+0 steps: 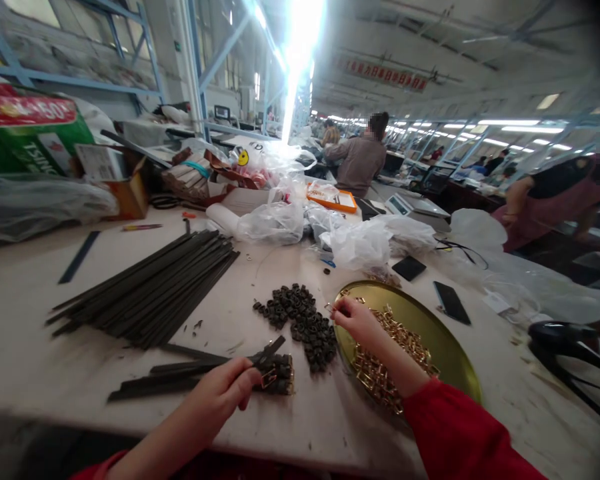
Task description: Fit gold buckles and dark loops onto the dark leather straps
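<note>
Surface: pale worktable [40, 347] with black strips [150, 287], small black loops [305, 320], plastic bags [360, 240].
Room: long factory hall, bright ceiling lamps.
Left hand [225, 393]: fingers closed on a black strap [265, 352].
Right hand [357, 320]: pinches a gold buckle [333, 308] over the brass tray [450, 353].

I work in a large factory assembly hall. My bench [40, 347] is a long, worn white worktop. It carries bulk parts: a bundle of black strips [150, 287], a heap of small black loops [305, 320] and a round gold tray [430, 333] of brass buckles [385, 373]. Blue steel racking [145, 53] stands behind it. Rows of ceiling strip lights [505, 123] run over further benches, where other workers [360, 157] sit. A red banner [385, 75] hangs from the roof.
</note>
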The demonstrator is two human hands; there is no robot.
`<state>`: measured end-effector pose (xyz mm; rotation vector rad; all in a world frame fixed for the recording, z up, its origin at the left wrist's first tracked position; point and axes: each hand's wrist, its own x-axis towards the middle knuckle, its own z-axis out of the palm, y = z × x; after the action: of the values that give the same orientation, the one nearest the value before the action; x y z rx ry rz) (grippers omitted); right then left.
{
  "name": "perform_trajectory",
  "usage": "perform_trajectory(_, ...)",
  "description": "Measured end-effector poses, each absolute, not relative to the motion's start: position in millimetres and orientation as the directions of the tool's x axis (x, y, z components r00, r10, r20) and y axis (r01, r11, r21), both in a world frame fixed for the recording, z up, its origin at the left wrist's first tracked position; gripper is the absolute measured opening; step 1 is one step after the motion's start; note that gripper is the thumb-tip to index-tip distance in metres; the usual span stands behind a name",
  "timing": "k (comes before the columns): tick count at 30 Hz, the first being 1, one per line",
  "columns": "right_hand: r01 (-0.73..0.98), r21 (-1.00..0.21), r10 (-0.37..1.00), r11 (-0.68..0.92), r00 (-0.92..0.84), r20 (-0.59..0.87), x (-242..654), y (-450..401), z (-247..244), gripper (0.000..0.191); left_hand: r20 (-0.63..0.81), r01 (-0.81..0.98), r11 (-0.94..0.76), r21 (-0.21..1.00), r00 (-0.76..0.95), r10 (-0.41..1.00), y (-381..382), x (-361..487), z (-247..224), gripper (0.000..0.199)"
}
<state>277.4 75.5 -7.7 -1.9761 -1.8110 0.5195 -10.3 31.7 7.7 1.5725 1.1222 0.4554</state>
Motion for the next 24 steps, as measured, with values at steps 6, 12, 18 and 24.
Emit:
perform_trajectory(6, 0.604, -0.753, 0.962, 0.26, -0.227, 0.15, 197, 21, 19, 0.01, -0.366, 0.286, 0.249, 0.925, 0.502, 0.784, 37, 1, 26, 0.034)
perform_trajectory(12, 0.517, -0.784, 0.937, 0.343, -0.246, 0.248, 166, 2, 18, 0.015, -0.472, 0.057, 0.567, 0.822, 0.626, 0.621, 22, -8, 25, 0.035)
perform_trajectory(18, 0.029, -0.995, 0.995, -0.091, -0.031, -0.092, 154, -6, 1, 0.022, -0.373, 0.174, 0.33, 0.928, 0.403, 0.836, 17, -2, 15, 0.029)
perform_trajectory(24, -0.182, -0.959, 0.975, -0.217, 0.004, -0.222, 147, -7, -5, 0.03, -0.228, 0.357, 0.094, 0.93, 0.356, 0.906, 18, 0, 11, 0.028)
